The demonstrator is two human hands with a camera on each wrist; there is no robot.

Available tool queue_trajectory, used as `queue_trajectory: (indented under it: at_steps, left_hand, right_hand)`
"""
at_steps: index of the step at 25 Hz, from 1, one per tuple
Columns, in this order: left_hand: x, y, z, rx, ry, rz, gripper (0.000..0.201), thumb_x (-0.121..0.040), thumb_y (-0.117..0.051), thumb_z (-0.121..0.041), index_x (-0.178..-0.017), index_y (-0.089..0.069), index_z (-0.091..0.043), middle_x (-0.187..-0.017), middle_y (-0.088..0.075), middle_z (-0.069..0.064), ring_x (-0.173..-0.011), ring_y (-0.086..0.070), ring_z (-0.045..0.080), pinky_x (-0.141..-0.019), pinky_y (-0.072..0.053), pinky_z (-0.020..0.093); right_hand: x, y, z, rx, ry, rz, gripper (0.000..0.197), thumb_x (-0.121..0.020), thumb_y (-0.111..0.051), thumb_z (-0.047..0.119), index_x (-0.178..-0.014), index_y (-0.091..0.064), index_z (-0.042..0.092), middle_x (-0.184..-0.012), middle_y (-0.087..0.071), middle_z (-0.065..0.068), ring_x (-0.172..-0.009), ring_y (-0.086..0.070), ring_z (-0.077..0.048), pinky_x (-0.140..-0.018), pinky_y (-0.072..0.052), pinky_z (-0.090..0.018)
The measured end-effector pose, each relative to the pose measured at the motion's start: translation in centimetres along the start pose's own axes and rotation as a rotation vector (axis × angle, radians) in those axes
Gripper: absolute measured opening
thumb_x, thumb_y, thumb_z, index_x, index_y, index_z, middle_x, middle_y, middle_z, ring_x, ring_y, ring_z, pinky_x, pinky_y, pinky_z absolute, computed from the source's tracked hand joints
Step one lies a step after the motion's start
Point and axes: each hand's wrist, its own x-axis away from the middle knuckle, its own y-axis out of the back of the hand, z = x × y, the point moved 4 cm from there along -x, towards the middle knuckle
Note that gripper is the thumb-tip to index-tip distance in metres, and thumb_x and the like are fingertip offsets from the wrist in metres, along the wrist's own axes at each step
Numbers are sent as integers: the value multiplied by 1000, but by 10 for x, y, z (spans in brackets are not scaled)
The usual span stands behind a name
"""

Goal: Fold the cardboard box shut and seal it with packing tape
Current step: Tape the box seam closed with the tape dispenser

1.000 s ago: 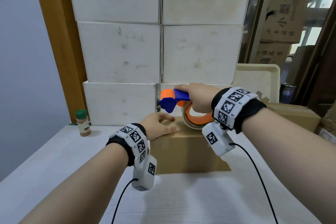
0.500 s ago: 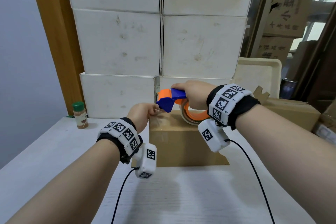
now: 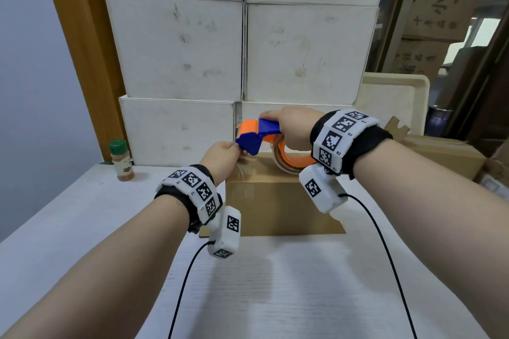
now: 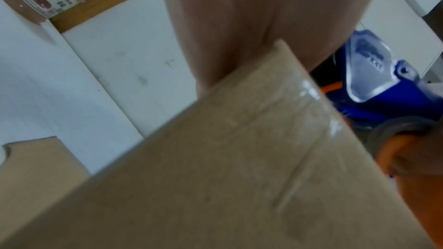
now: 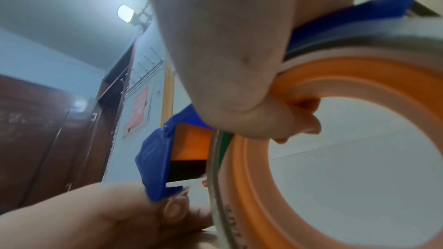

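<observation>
The brown cardboard box [image 3: 278, 201] sits folded shut on the white table [image 3: 275, 283], clear tape seemingly already down its near face. The right hand [image 3: 294, 129] grasps the orange-and-blue tape dispenser [image 3: 261, 140] above the top seam. The left hand [image 3: 223, 157] apparently pinches the tape end at the box's left top edge, so the top still needs sealing.

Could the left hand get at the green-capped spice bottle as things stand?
Probably yes: the spice bottle stands alone on the table, nothing between it and the left hand, though that hand is busy at the tape dispenser.
</observation>
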Motion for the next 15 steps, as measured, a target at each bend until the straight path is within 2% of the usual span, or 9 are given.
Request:
queue_trajectory:
  at_steps: [3,8,10,12,15]
  left_hand:
    - [6,1,2,-17,-46,-42,38,-97,-32,-9,-64,-49,-17,-66,-57,0,-59,-47,16,-58,-37,25]
    - [6,2,1,-89,-62,-31,39,-97,-30,-9,-65,-52,-15,-65,-58,-3,-57,-47,14,-52,-40,17]
    - [4,0,1,-118,-59,2,34,-97,-31,-12,-74,-56,-12,-70,-61,0,-64,-49,18,-57,-39,21]
    - [3,-3,0,-159,-58,25,31,-99,-31,-15,-86,-58,-9,-78,-61,5,-65,-48,19,-57,-37,23]
    - [3,-3,1,-203,-70,27,32,-100,-31,-16,-93,-61,-8,-86,-58,9,-68,-47,18,-60,-36,25]
  right_hand:
    - [-1,1,5,74,25,-6,54,-83,-46,-1,-131,-45,24,-89,-52,-2,-76,-50,-24,-66,-38,-32]
    - [1,3,6,104,26,21,55,-85,-46,0,-135,-42,24,-89,-51,-3,-77,-49,-24,-62,-35,-30]
    - [3,4,5,105,14,46,57,-86,-46,0,-137,-41,24,-86,-50,-1,-76,-48,-23,-59,-35,-28]
    - [5,3,4,108,1,64,59,-86,-46,-1,-138,-39,25,-75,-45,2,-70,-47,-21,-53,-31,-24]
    - [8,4,0,108,-11,72,59,-85,-46,-1,-138,-40,25,-75,-45,3,-73,-48,-23,-60,-35,-28]
